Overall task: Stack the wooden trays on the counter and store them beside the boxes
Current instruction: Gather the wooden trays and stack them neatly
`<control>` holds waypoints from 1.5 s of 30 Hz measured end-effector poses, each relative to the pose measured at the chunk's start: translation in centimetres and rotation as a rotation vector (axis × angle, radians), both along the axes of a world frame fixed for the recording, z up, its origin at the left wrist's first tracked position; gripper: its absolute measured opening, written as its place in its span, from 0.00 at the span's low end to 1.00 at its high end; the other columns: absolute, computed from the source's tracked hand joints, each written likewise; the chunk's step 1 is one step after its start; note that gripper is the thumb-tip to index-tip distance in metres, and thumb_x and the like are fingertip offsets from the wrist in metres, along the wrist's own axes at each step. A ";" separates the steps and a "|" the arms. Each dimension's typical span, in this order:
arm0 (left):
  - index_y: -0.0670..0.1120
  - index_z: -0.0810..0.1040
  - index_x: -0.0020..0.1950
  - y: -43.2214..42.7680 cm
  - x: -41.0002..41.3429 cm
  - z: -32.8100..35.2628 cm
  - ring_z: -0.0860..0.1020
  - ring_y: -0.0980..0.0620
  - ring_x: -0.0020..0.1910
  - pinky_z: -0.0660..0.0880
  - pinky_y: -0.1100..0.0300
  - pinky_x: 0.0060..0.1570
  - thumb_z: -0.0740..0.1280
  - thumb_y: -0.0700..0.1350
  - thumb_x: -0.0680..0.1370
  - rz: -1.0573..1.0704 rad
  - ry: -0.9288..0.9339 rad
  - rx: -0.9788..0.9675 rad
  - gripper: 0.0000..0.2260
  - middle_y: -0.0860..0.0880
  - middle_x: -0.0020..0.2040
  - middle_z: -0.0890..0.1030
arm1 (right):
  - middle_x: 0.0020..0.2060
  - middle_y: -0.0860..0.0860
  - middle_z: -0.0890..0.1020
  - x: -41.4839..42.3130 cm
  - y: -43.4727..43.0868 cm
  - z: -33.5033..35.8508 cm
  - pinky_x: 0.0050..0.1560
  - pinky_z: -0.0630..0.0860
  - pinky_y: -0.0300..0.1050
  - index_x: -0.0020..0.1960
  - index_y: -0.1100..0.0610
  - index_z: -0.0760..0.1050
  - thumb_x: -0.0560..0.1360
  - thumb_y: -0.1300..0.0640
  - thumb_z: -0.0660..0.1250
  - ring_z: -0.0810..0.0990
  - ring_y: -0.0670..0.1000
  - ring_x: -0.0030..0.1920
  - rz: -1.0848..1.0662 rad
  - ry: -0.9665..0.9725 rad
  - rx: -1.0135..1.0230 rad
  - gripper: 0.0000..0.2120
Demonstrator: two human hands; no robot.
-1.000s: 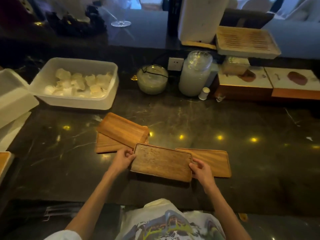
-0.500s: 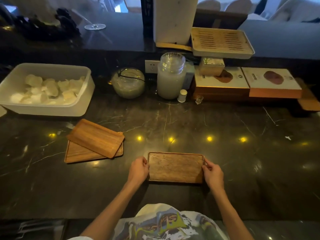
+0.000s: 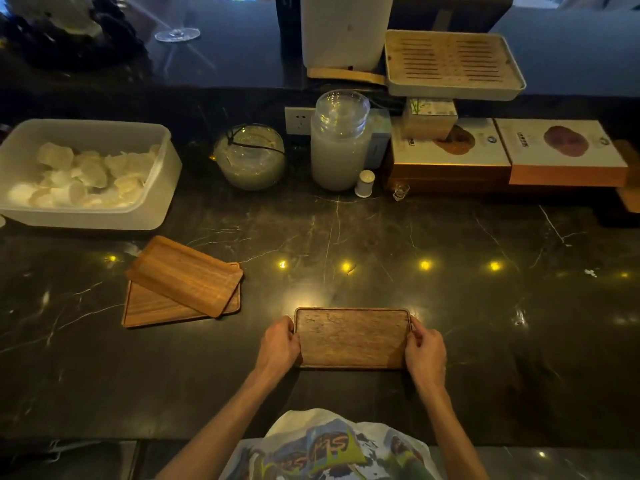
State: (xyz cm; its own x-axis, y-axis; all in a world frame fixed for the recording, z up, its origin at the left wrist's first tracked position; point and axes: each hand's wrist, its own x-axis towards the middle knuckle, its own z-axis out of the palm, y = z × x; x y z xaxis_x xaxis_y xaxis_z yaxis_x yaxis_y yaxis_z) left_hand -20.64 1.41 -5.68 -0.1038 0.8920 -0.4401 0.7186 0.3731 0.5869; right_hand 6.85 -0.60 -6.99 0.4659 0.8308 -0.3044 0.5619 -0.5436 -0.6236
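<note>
Dark marble counter [image 3: 381,237] bears three visible wooden trays: two overlapping [image 3: 183,275], one [image 3: 351,337] grasped by left hand [image 3: 278,346] and right hand [image 3: 425,353].

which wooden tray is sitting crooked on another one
The upper left tray, lying askew across the tray beneath. The tray in the hands is squared up.

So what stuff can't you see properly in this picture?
All in the head view:
- Lower tray by the tub: mostly covered by the tilted tray on it.
- Anything under the held tray: hidden by it.
- Its short ends: covered by the left hand and right hand.
- Box lettering: too small.
- Wine glass: cut off by the top edge.
</note>
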 end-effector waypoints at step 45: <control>0.48 0.79 0.59 -0.1 -0.4 0.5 0.79 0.59 0.47 0.78 0.63 0.46 0.59 0.43 0.81 0.007 -0.175 0.000 0.11 0.51 0.51 0.82 | 0.43 0.44 0.77 2.0 0.2 0.0 0.48 0.71 0.45 0.66 0.53 0.75 0.80 0.50 0.61 0.75 0.47 0.47 -0.059 0.226 -0.209 0.17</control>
State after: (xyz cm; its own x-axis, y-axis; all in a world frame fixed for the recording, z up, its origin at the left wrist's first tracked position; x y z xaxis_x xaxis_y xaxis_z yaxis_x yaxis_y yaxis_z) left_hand -21.03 1.31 -5.21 -0.0318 0.8913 -0.4524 0.6025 0.3782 0.7028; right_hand 8.89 -0.44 -7.03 0.4128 0.7129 -0.5669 0.3852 -0.7006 -0.6006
